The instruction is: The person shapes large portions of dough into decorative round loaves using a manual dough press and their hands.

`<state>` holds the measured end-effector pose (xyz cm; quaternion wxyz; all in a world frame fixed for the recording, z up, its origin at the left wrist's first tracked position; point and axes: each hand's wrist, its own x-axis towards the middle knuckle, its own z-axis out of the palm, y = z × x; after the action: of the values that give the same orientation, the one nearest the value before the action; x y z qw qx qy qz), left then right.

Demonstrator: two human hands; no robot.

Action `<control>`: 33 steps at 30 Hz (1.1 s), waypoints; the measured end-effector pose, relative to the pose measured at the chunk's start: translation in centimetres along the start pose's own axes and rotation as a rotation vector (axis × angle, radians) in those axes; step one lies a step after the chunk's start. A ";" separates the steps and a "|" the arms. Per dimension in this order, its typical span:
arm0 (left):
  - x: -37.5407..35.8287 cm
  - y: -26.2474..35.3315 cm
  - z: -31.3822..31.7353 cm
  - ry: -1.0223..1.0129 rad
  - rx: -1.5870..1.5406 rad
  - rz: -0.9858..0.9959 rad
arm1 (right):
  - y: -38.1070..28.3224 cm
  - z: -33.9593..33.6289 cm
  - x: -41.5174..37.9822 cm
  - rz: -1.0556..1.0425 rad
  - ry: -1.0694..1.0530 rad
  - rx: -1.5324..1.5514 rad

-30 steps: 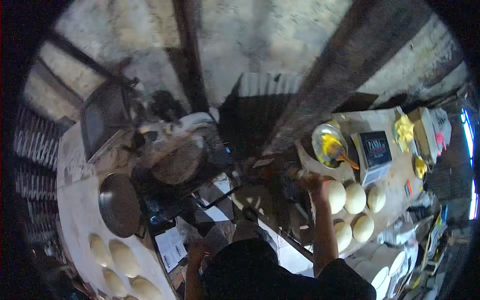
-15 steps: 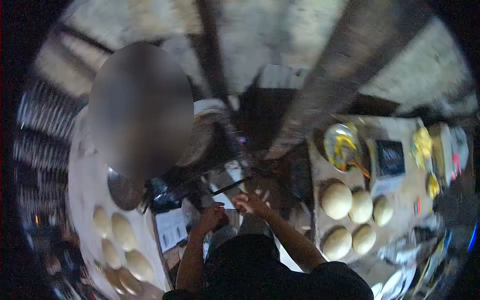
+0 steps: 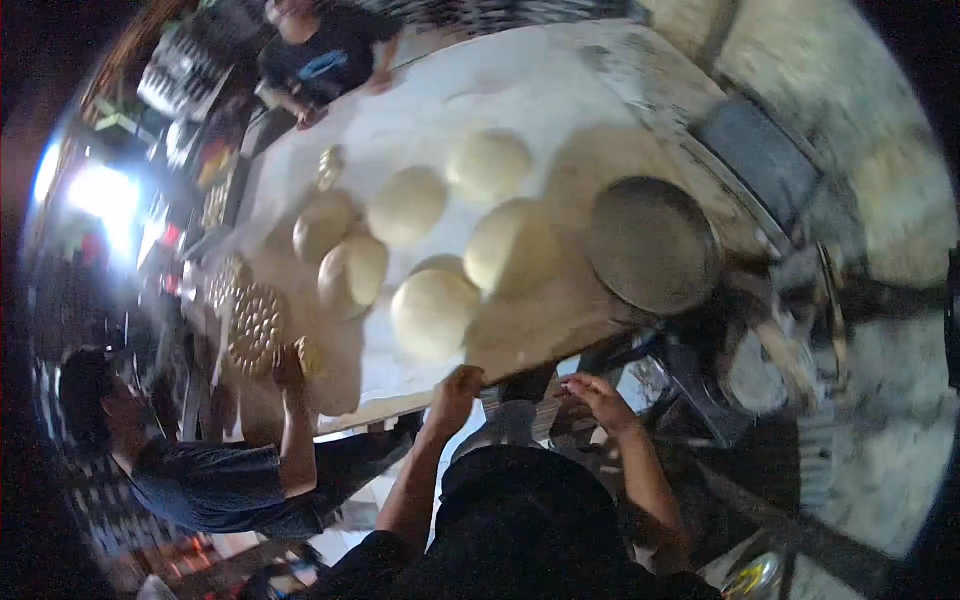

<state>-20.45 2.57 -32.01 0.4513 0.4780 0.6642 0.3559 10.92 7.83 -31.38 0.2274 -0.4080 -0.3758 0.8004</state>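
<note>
My left hand (image 3: 458, 398) is at the front edge of the pale table (image 3: 380, 385), its fingers curled in; whether it holds anything is hidden. To the right, my right hand (image 3: 594, 397) is held apart from it, just off the table edge, fingers spread with nothing seen between them. Beyond my left hand lies a round dough piece (image 3: 435, 313), with another dough piece (image 3: 510, 247) behind it and several more further back. A large round dark pan (image 3: 655, 245) rests on the table's right part.
At the left, a person (image 3: 215, 480) reaches to a round patterned piece (image 3: 256, 330) on the table. Another person (image 3: 325, 55) stands at the far side. A dark rectangular tray (image 3: 758, 158) sits at the right edge.
The view has swung round, so the table with dough is now in front. My hands, close together before, have moved apart; my right hand has opened.
</note>
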 end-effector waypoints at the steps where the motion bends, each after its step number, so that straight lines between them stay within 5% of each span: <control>1: 1.1 -1.0 -2.7 0.141 -0.128 -0.156 | -2.2 2.5 3.0 0.035 0.033 0.110; 3: 3.5 -2.4 -8.2 0.427 0.045 -0.171 | -4.4 7.4 9.3 0.110 0.116 0.329; 6: 6.9 -4.0 -12.8 0.525 -0.336 -0.340 | -1.9 10.5 17.5 0.013 0.112 0.436; 16: 17.4 -2.2 -17.5 0.009 -0.364 -0.280 | -1.1 14.7 22.9 0.129 0.292 0.522; 18: 20.7 0.4 -18.3 -0.104 -0.316 -0.331 | -0.5 14.5 25.8 0.056 0.210 0.020; 19: 21.8 -0.4 -17.8 -0.132 -0.333 -0.355 | -1.6 14.8 27.7 -0.007 0.156 -0.469; 21: 23.6 -2.2 -16.9 -0.180 -0.363 -0.381 | -3.3 15.9 30.7 0.094 0.214 -0.400; 23: 25.2 -0.5 -18.0 -0.128 -0.352 -0.384 | -5.4 16.7 33.7 0.149 0.331 0.061; 26: 27.0 1.2 -19.2 -0.120 -0.415 -0.365 | -11.8 17.6 36.3 -0.110 0.323 -0.195; 29: 23.5 14.3 -22.7 0.015 -0.521 -0.191 | -21.3 21.2 31.5 -0.402 0.271 -0.298; 31: 18.8 18.5 -24.0 -0.083 -0.348 0.187 | -25.7 23.4 23.3 -0.672 0.226 -0.475; 33: 14.3 22.0 -24.6 -0.027 -0.070 0.879 | -27.9 24.7 15.4 -1.095 0.224 -0.653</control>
<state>-38.56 21.62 -7.50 0.2815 0.7042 0.3795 0.5300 -16.53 25.02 -7.38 0.5050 -0.2864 -0.7275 0.3656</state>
